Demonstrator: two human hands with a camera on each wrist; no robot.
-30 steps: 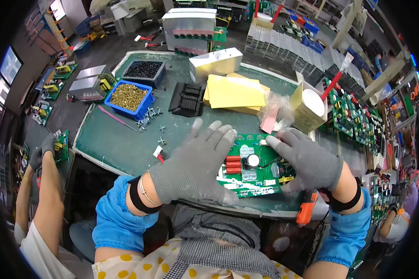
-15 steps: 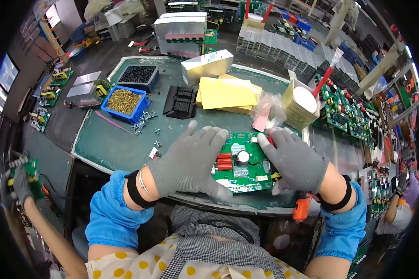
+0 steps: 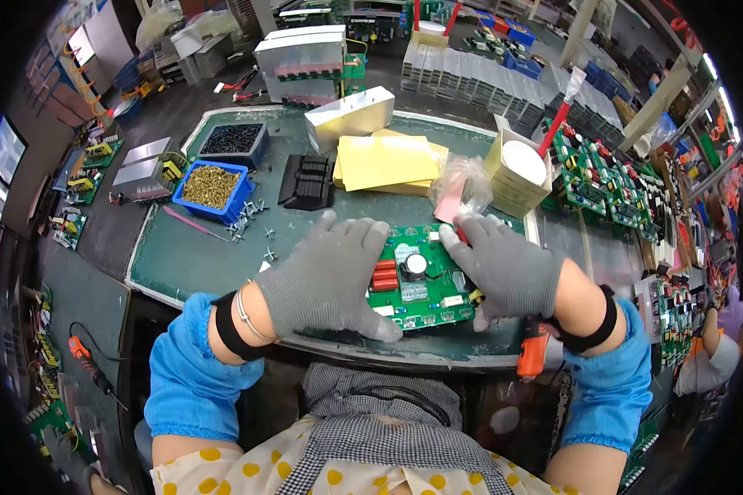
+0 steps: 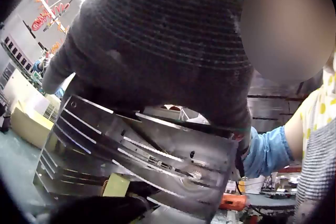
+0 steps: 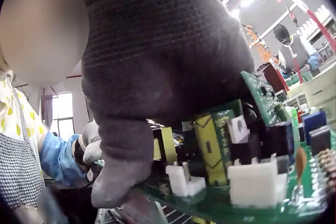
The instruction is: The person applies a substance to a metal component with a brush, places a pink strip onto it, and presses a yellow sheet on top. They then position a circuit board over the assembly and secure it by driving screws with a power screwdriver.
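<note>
A green circuit board (image 3: 429, 309) with red parts and a round white-topped part lies between the two grey-gloved hands over the green mat. The left hand (image 3: 326, 276) grips its left side, fingers toward the far edge and thumb by the near edge. Finned metal (image 4: 152, 155) shows under the left hand (image 4: 163, 50) in the left wrist view. At the board's right side the right hand (image 3: 508, 268) holds on, thumb near the lower corner. White connectors and yellow parts of the board (image 5: 210, 148) stand close below the right hand (image 5: 168, 61) in the right wrist view.
Beyond the hands are a blue bin of brass-coloured pieces (image 3: 248, 191), a dark bin (image 3: 260, 148), black parts (image 3: 307, 183), yellow sheets (image 3: 385, 162), a plastic bag (image 3: 462, 186) and a box (image 3: 504, 190). An orange-handled tool (image 3: 533, 348) hangs by the front edge.
The head view has shifted, so the mat and its objects appear farther left. Both hands keep their hold on the board. At the far left, another person's hands and board have moved nearer the lower edge.
</note>
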